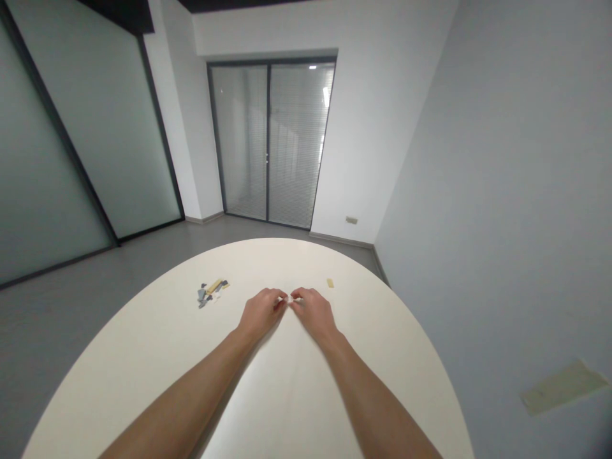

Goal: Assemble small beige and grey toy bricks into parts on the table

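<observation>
Over the middle of a round white table (258, 255), my left hand (262, 312) and my right hand (313, 311) meet fingertip to fingertip. Both are closed in a pinch around a small white piece (289, 299), which looks like a toy building brick. Fingers cover most of it, so its shape is hard to make out. To the left of my left hand lies a pile of small building bricks (210, 292) in grey, yellow, white and dark colours. A flat yellow piece (330, 283) rests alone beyond my right hand.
The table's curved edge (421, 319) runs close to a grey wall (516, 191) on the right. Behind the table are a glass door (268, 140) and grey floor (157, 252). Frosted panels (105, 115) stand on the left.
</observation>
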{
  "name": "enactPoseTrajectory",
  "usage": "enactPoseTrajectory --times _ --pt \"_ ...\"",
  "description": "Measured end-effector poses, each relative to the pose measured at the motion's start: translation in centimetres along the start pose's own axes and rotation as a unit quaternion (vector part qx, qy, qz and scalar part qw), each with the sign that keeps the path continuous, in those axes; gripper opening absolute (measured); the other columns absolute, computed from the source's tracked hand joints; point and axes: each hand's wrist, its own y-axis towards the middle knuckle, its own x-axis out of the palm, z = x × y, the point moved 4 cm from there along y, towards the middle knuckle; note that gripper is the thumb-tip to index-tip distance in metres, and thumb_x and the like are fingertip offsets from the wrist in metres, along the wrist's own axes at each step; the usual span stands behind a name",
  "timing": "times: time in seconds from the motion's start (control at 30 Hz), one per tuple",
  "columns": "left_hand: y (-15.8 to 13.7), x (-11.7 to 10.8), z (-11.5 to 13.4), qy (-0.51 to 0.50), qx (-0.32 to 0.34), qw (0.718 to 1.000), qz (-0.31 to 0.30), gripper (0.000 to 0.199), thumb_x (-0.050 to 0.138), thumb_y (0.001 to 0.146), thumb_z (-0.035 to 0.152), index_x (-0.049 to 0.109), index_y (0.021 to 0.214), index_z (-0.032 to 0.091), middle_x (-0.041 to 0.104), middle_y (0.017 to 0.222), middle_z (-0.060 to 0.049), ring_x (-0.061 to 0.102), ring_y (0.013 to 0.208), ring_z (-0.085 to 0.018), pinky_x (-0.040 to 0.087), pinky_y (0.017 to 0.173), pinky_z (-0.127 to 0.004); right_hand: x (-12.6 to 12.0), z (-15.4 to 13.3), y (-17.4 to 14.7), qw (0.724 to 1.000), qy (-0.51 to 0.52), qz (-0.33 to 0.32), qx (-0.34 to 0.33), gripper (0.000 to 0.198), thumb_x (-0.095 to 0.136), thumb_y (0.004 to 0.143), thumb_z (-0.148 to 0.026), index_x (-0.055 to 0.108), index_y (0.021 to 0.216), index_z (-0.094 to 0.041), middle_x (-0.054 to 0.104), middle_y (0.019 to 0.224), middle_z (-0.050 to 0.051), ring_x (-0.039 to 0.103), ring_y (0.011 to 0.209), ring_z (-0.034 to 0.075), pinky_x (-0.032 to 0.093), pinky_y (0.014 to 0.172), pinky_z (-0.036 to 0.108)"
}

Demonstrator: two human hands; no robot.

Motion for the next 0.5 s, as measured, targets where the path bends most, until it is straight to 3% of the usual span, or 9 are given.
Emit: enactPoseTrajectory --times 0.5 --pt "0.19 0.45 -0.46 -0.006 0.0 1.0 -0.012 0.026 0.051 0.091 0.022 0.068 0.11 0.025 0.072 0.11 -0.003 0.063 0.104 -0.019 0.047 0.089 -0.029 -0.04 -0.27 0.02 0.999 0.007 0.001 -0.033 0.012 0.063 0.091 -0.028 0.068 0.101 -0.025 0.07 0.104 0.001 0.06 0.106 0.017 0.045 0.088 0.027"
